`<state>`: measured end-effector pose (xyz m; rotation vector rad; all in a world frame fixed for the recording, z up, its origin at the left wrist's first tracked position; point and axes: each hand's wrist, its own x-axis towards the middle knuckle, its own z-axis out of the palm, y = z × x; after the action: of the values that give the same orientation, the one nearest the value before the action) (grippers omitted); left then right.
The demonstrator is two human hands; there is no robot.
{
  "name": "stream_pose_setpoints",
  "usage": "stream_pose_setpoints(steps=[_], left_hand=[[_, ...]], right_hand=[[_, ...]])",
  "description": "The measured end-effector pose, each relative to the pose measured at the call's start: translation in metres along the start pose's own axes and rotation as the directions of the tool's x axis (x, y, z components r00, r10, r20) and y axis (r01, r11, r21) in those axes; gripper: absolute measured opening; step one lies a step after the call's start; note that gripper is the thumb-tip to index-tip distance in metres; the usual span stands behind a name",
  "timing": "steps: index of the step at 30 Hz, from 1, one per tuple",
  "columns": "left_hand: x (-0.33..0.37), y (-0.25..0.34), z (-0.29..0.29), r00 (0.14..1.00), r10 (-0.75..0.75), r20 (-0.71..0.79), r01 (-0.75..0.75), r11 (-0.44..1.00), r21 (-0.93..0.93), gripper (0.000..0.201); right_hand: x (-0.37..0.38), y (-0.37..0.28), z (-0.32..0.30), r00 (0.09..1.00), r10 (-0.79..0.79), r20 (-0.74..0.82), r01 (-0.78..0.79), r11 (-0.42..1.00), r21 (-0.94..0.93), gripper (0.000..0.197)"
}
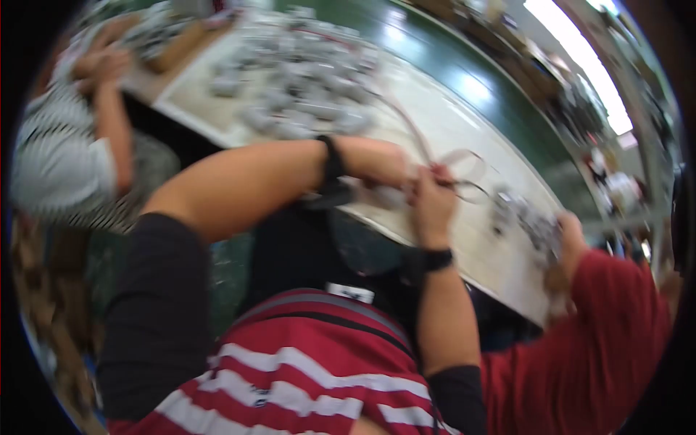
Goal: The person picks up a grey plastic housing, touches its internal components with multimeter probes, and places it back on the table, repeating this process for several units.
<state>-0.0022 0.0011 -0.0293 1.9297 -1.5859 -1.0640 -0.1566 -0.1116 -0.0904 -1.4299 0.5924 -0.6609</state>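
In the middle of the work table, my left hand [380,163] and my right hand [435,203] meet, fingertips almost touching. Thin reddish and dark wires [408,122] run into the fingers of my right hand, which is closed on them. Past its fingertips the wires spread into loose loops [473,190]. My left hand is closed and blurred; its fingertips are partly hidden. Below it shows a small whitish piece [390,197], and whether the hand grips it is unclear. Dark bands circle both wrists.
A heap of white and grey rounded parts [308,90] covers the far left of the pale table [500,250]. More small grey parts [525,217] lie to the right, beside a co-worker's hand [571,235]. Another person [76,148] sits at the left. A green surface [428,51] borders the far side.
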Motion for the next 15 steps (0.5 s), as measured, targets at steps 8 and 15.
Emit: stream_pose_setpoints(steps=[8,15], left_hand=[[-0.019,-0.014,0.009,0.991,-0.116,-0.073,0.124,0.985,0.120,0.029],[-0.165,-0.081,0.003,0.550,-0.370,-0.749,-0.583,0.472,-0.661,0.024]], right_hand=[[-0.018,-0.009,0.030,0.999,-0.050,0.004,0.051,0.996,-0.079,0.013],[-0.014,-0.009,0.013,0.995,-0.006,-0.095,0.023,0.985,0.174,0.013]])
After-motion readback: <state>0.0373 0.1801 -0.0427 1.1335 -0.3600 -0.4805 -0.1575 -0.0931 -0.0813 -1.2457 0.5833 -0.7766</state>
